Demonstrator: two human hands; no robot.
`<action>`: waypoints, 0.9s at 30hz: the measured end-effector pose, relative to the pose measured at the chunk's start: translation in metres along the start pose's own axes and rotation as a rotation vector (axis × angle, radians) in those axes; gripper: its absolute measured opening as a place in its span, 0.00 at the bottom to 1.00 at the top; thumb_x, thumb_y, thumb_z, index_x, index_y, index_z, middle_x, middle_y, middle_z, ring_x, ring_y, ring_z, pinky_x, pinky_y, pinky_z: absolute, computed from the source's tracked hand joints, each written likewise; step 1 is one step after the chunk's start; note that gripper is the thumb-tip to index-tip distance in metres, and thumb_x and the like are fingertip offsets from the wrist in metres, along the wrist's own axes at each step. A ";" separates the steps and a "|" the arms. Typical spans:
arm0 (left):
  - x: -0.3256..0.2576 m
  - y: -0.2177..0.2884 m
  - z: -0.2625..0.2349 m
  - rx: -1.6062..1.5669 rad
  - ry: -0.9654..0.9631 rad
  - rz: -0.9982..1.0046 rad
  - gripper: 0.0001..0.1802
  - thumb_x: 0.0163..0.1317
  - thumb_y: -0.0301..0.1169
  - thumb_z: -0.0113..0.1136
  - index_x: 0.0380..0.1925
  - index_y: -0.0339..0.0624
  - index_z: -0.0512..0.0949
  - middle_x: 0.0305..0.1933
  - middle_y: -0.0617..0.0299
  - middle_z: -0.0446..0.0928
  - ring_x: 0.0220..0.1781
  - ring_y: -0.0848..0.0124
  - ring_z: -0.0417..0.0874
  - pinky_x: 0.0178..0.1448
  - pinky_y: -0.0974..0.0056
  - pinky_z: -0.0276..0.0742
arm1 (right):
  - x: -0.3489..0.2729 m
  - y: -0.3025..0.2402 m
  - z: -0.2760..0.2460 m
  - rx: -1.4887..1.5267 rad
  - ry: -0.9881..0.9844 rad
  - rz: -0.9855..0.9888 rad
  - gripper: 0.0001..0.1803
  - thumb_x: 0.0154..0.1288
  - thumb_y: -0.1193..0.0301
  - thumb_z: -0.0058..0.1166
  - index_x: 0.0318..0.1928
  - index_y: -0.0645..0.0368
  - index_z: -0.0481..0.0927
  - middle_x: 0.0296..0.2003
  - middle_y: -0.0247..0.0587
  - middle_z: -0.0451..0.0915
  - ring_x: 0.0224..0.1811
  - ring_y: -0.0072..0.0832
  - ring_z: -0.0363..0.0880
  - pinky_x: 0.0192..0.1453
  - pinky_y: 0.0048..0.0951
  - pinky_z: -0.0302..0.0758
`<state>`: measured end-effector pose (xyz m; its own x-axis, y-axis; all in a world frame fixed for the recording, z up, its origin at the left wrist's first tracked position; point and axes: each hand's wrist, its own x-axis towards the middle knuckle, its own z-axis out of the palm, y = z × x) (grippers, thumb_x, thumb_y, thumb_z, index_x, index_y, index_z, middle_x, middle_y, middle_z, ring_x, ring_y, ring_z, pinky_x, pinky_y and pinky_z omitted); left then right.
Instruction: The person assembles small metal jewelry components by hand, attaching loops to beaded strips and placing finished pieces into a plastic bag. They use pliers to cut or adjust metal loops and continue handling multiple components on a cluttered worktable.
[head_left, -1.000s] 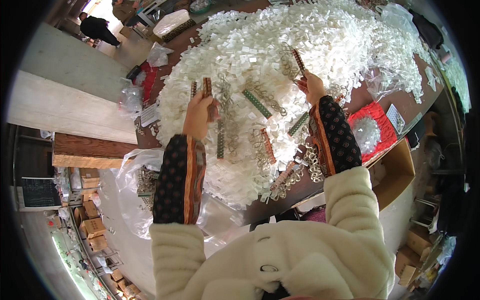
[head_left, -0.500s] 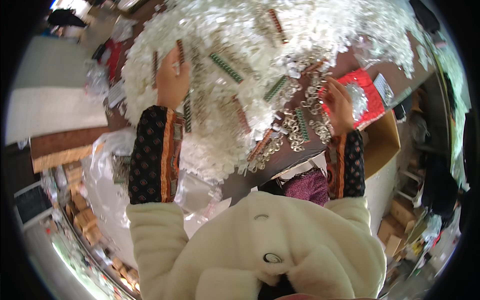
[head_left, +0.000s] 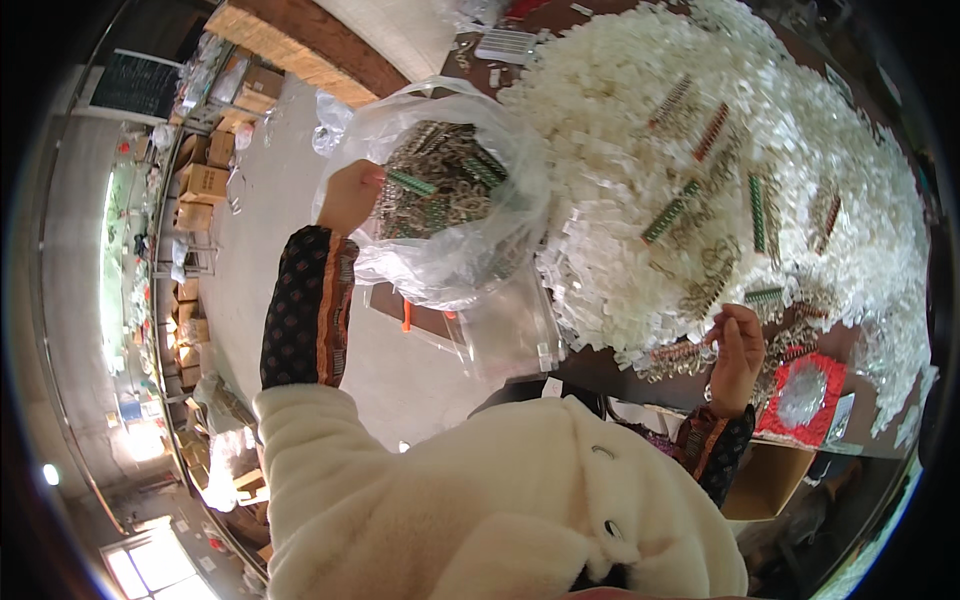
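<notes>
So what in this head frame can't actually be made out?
- Left hand: fingertips hidden at the rim of the clear plastic bag; grip on the green strip unclear.
- Bag's contents: blurred by crinkled film.
- Right hand: whatever it pinches is too small.
- Red box: distorted near the fisheye rim.

Bright daylight, glare off the clear plastic bag (head_left: 440, 215), rim strongly warped.

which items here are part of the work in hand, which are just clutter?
In hand:
left hand with a green strip at the clear plastic bag of strips
right hand at the loose strips on the white pile

Lying about:
red packet
cardboard boxes
open carton
</notes>
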<state>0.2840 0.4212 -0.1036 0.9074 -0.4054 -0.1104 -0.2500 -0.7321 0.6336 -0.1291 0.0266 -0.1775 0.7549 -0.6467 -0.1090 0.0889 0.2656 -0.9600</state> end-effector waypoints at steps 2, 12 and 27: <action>0.010 -0.034 0.001 0.266 -0.027 0.212 0.17 0.53 0.17 0.53 0.43 0.39 0.78 0.39 0.53 0.80 0.39 0.59 0.83 0.48 0.64 0.79 | 0.015 -0.009 0.051 -0.099 -0.149 -0.002 0.10 0.73 0.75 0.48 0.49 0.66 0.77 0.38 0.37 0.78 0.36 0.19 0.74 0.41 0.22 0.72; 0.045 -0.056 0.032 0.557 -0.176 0.749 0.22 0.45 0.24 0.63 0.45 0.45 0.77 0.44 0.57 0.75 0.52 0.57 0.75 0.56 0.54 0.71 | 0.104 0.002 0.308 -0.642 -0.702 -0.462 0.09 0.64 0.78 0.54 0.45 0.62 0.79 0.38 0.46 0.81 0.38 0.41 0.82 0.42 0.34 0.79; 0.004 -0.068 0.018 0.503 0.067 0.631 0.15 0.53 0.23 0.55 0.43 0.42 0.76 0.40 0.59 0.77 0.45 0.61 0.78 0.49 0.56 0.69 | 0.212 0.119 0.463 -1.467 -0.923 -0.569 0.16 0.55 0.74 0.59 0.45 0.59 0.76 0.38 0.48 0.80 0.43 0.48 0.81 0.45 0.47 0.78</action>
<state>0.2988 0.4593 -0.1605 0.5591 -0.8023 0.2091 -0.8291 -0.5415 0.1392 0.3419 0.2522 -0.1950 0.9618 0.2687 -0.0525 0.2407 -0.9213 -0.3055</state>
